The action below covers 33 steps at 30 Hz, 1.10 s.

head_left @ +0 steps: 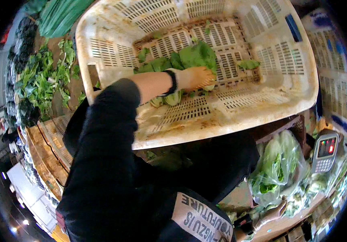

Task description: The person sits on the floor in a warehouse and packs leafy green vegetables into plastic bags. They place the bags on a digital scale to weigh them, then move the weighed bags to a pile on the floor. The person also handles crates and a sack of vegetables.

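Observation:
My left hand (196,79), with a black band at its wrist, is inside a large, dirty white plastic crate (221,128). Its fingers are curled over a green leafy vegetable (199,56), whose pale stem end shows below them. More leafy heads (172,98) lie under and beside the wrist, and a loose leaf (249,64) lies on the right part of the crate floor. At the lower right, my right hand (274,212) is beside bagged pale green vegetables (297,202); its fingers are not clear.
Loose greens (36,78) lie left of the crate. A clear plastic bag of leafy heads (279,163) and a grey device with a keypad and red display (325,152) are at the right. A wooden board edge (45,151) is at the lower left.

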Available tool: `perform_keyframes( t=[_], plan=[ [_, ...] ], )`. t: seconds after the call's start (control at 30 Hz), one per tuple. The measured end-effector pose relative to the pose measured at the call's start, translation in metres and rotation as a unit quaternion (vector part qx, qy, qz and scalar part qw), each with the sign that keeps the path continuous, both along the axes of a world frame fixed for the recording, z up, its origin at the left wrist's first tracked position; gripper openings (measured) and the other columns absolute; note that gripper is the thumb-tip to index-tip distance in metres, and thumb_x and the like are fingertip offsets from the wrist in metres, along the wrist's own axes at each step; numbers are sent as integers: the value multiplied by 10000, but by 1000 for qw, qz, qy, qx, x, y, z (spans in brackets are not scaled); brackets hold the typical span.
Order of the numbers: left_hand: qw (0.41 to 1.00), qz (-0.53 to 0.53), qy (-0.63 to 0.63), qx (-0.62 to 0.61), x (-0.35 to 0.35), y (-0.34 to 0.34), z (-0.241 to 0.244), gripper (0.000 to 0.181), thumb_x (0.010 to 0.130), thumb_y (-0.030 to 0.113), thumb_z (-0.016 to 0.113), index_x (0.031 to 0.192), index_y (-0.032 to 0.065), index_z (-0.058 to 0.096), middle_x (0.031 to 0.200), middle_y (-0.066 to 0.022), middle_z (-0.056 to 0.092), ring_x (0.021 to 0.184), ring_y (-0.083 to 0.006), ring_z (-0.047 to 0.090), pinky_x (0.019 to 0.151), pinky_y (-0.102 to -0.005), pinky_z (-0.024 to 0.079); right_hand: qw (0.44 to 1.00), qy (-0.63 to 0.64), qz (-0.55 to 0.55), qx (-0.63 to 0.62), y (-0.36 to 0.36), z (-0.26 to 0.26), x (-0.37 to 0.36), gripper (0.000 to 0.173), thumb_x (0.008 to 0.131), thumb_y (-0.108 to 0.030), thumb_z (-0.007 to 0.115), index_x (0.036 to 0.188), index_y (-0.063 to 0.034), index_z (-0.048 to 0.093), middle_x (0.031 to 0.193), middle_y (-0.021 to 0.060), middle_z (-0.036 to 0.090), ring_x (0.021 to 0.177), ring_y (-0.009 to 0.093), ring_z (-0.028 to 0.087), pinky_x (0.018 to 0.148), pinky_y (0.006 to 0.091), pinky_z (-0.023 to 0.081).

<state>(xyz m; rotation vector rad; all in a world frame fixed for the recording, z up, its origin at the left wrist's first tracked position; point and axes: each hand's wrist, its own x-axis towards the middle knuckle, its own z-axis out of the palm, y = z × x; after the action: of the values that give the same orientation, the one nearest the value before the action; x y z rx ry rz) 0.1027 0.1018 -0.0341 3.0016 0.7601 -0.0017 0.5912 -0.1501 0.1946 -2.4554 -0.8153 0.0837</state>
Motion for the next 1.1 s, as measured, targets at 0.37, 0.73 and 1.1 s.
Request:
perform_keyframes(
  t=[0.37,0.73,1.1],
  plan=[
    [919,113,180,-333,-107,-119,-20,255,791,153,509,1017,40,547,897,-148,584,843,-302,576,702,-394,471,995,70,-16,74,0,-21,10,263,861,-204,487,969,5,604,946,79,602,854,193,529,798,328,424],
    [943,24,198,-265,-103,-125,-42,398,802,172,472,1175,39,434,1125,-134,503,1009,-268,484,862,-367,375,976,50,-123,172,3,22,2,212,830,-193,476,813,-31,611,745,28,557,703,120,482,654,242,388],
    [829,50,454,-322,-115,-123,-67,242,853,235,471,905,58,628,860,-104,622,778,-270,594,630,-383,467,953,22,-10,300,-23,6,13,447,797,71,444,1234,-5,389,1269,95,427,1138,192,422,988,314,284]
  ],
)
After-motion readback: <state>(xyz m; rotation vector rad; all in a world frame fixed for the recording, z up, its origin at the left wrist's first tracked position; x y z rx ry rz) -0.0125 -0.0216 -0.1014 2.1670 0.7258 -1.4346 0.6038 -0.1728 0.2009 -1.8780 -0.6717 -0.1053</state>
